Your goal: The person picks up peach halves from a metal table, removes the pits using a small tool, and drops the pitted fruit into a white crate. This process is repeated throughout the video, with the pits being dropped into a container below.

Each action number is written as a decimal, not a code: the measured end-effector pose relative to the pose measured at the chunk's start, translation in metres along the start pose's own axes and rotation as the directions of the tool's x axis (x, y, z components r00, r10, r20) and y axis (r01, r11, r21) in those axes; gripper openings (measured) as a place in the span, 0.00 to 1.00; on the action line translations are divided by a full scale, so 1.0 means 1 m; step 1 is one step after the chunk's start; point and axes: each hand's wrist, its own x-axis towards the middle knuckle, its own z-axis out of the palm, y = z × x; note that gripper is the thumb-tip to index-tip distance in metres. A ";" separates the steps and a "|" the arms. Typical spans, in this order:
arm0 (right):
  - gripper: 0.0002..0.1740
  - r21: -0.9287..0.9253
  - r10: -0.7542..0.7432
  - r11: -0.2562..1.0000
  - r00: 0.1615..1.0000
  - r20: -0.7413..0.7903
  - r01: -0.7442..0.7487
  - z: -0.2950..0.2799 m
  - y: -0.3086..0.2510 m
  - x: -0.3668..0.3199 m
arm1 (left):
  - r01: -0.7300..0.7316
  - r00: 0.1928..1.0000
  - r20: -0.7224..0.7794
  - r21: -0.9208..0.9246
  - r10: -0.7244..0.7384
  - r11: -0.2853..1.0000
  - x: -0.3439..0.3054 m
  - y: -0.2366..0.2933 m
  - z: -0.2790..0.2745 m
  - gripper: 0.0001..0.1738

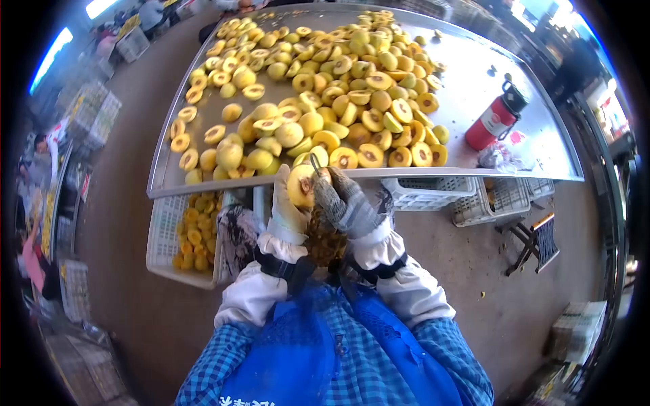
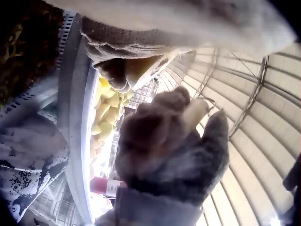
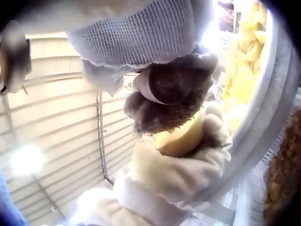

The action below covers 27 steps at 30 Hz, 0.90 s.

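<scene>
A halved yellow fruit (image 1: 301, 186), cut face up with its brown centre showing, is gripped by my gloved left hand (image 1: 288, 210) just off the table's near edge. Right beside it my right hand (image 1: 349, 203), in a grey glove, pinches a small tool with a thin metal loop (image 1: 314, 162) close to the cut face. In the right wrist view the fruit (image 3: 178, 139) lies in the left hand (image 3: 174, 165), and the right hand (image 3: 174, 89) curls round a handle. Fingers hide part of the tool.
Many halved fruits (image 1: 379, 81) cover the metal table (image 1: 271, 181). A red bottle (image 1: 493, 122) and a crumpled plastic bag (image 1: 497, 157) stand at the right. Under the table are white crates (image 1: 159, 237), one holding fruit. A folding stool (image 1: 535, 242) is on the floor at the right.
</scene>
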 end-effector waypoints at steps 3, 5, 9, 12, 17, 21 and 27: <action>0.13 0.116 0.322 0.937 0.943 0.080 -0.330 0.008 -0.006 -0.017 | -0.039 0.990 -0.135 -0.005 0.038 0.999 -0.006 0.012 -0.022 0.30; 0.14 0.075 0.354 0.928 0.926 0.129 -0.365 0.021 0.003 -0.037 | -0.053 0.986 -0.157 0.030 0.057 0.998 -0.016 0.016 -0.027 0.31; 0.15 -0.174 0.428 0.900 0.888 0.170 -0.400 0.033 -0.012 -0.044 | -0.083 0.980 -0.175 0.060 0.093 0.995 -0.023 0.015 -0.035 0.31; 0.14 -0.266 0.482 0.866 0.849 0.214 -0.424 0.040 -0.015 -0.040 | -0.117 0.977 -0.158 0.153 0.142 0.981 -0.023 0.011 -0.048 0.31; 0.21 -0.337 0.471 0.858 0.854 0.219 -0.387 0.052 -0.010 -0.043 | -0.184 0.968 -0.120 0.262 0.221 0.947 -0.026 0.005 -0.052 0.30; 0.21 -0.276 0.510 0.851 0.830 0.227 -0.447 0.064 -0.001 -0.051 | -0.286 0.937 -0.088 0.362 0.339 0.887 -0.027 -0.002 -0.061 0.27; 0.17 -0.240 0.536 0.842 0.805 0.255 -0.484 0.059 -0.004 -0.047 | -0.335 0.902 -0.107 0.437 0.418 0.835 -0.033 -0.008 -0.051 0.27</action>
